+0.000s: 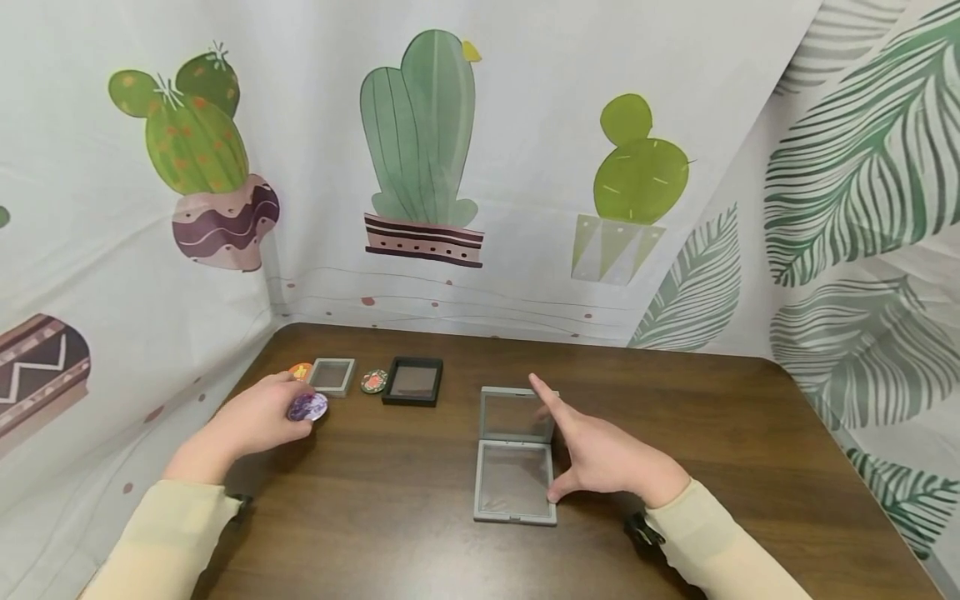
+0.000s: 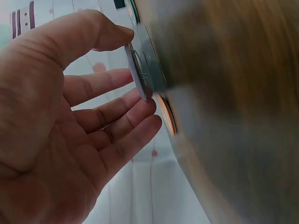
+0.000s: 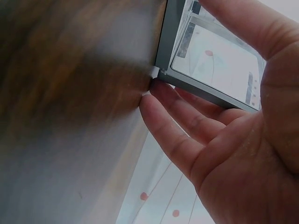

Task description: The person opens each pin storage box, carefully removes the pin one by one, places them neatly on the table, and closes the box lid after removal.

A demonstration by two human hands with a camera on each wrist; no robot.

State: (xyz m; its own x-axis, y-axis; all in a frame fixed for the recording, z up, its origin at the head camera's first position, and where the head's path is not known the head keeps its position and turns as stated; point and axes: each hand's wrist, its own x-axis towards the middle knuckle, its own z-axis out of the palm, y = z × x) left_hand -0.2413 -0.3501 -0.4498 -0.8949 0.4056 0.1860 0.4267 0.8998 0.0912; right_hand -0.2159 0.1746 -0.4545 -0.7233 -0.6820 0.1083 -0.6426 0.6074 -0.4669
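Note:
In the head view, my left hand (image 1: 258,421) pinches a round pin badge (image 1: 308,407) with a purple and white face, just over the table at the left. The left wrist view has the badge (image 2: 136,72) edge-on, a wire pin on its back, between thumb and fingertips. A grey display frame (image 1: 515,521) with clear film panes lies unfolded at the middle, its lid (image 1: 513,414) raised at the back. My right hand (image 1: 607,454) is at its right side, thumb touching the lower half's edge, the other fingers extended behind the lid (image 3: 215,93).
Beyond the left hand lie an orange badge (image 1: 301,371), a small grey frame (image 1: 332,377), a green patterned badge (image 1: 373,382) and a black frame (image 1: 413,381). Cactus-print cloth (image 1: 525,292) hangs behind the brown table (image 1: 360,517).

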